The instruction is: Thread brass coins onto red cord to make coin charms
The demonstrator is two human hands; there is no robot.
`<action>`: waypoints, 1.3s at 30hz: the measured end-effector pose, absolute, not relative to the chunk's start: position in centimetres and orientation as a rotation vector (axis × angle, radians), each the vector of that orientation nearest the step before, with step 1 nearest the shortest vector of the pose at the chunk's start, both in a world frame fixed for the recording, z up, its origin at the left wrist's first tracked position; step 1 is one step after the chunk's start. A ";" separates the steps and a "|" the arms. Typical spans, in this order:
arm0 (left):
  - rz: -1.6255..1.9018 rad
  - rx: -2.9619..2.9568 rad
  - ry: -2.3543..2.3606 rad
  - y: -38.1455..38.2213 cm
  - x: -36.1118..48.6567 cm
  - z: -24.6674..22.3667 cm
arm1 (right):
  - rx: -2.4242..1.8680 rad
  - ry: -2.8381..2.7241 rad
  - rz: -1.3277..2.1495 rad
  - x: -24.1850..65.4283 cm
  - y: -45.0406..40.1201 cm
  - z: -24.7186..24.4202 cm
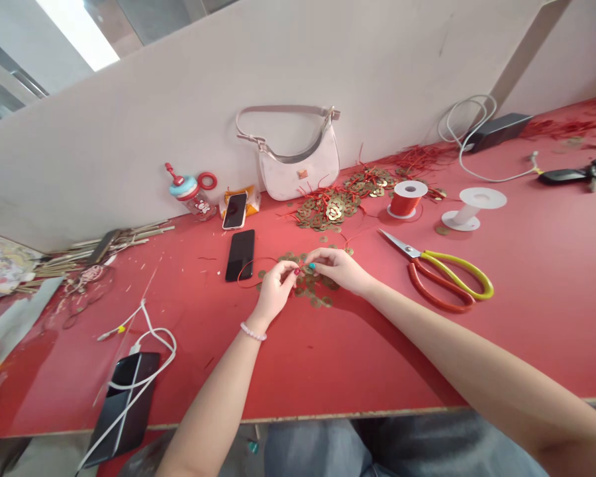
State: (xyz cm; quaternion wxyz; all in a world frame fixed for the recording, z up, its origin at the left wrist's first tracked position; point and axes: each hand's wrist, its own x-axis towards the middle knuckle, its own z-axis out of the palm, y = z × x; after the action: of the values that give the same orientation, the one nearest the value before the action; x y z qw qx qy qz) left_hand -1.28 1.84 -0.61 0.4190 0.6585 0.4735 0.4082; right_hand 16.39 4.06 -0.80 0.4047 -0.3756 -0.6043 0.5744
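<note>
My left hand (274, 291) is closed in a pinch on a thin red cord (239, 272), whose loose length curls to the left across a black phone. Close beside it, my right hand (345, 270) pinches the same cord, thumb and forefinger almost touching the left fingertips. Whether a coin sits between the fingers, I cannot tell. Several brass-coloured coins (316, 302) lie scattered on the red table under both hands. Behind them is a heap of coins (334, 211) tied with red cord. A spool of red cord (407, 200) stands to the right of that heap.
Scissors (417, 255) with red and yellow handles lie right of my hands, near an empty white spool (471, 207). A black phone (240, 255), a white handbag (302, 162) and a cup (196, 199) are behind. Front left, a power bank (124, 404) with white cable overhangs the edge.
</note>
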 end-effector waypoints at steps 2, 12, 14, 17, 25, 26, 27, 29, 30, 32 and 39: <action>1.027 1.647 1.190 1.9 -1.3 -0.8 | -0.945 -1.510 1.463 16.3 4.0 -0.9; 1.111 1.513 1.197 2.1 -1.4 -1.2 | -0.842 -1.407 1.556 16.1 4.0 -1.1; 1.128 1.496 1.195 2.1 -1.5 -1.1 | -0.830 -1.387 1.574 16.1 3.9 -1.0; 1.128 1.490 1.185 2.1 -1.5 -1.0 | -0.822 -1.361 1.593 16.1 3.8 -0.9; 1.105 1.491 1.169 1.9 -1.2 -0.7 | -0.796 -1.331 1.609 16.1 3.7 -0.8; 1.107 1.495 1.166 1.9 -1.2 -0.7 | -0.793 -1.333 1.609 16.0 3.7 -0.8; 1.108 1.500 1.163 1.9 -1.2 -0.7 | -0.792 -1.333 1.609 16.0 3.7 -0.9; 1.103 1.509 1.162 1.9 -1.2 -0.7 | -0.784 -1.337 1.599 15.9 3.7 -0.9; 1.098 1.513 1.161 1.9 -1.2 -0.7 | -0.777 -1.343 1.589 15.9 3.7 -0.9; 1.093 1.516 1.156 1.9 -1.2 -0.7 | -0.760 -1.360 1.555 15.9 3.6 -0.8; 1.091 1.517 1.156 1.8 -1.1 -0.6 | -0.817 -1.476 1.406 15.9 3.7 -0.6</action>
State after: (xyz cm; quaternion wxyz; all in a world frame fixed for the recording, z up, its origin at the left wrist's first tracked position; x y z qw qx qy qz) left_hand -1.08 1.76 -0.63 0.4546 0.6150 0.4686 0.4422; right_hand 15.87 3.69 -0.62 0.4554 -0.3310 -0.5983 0.5702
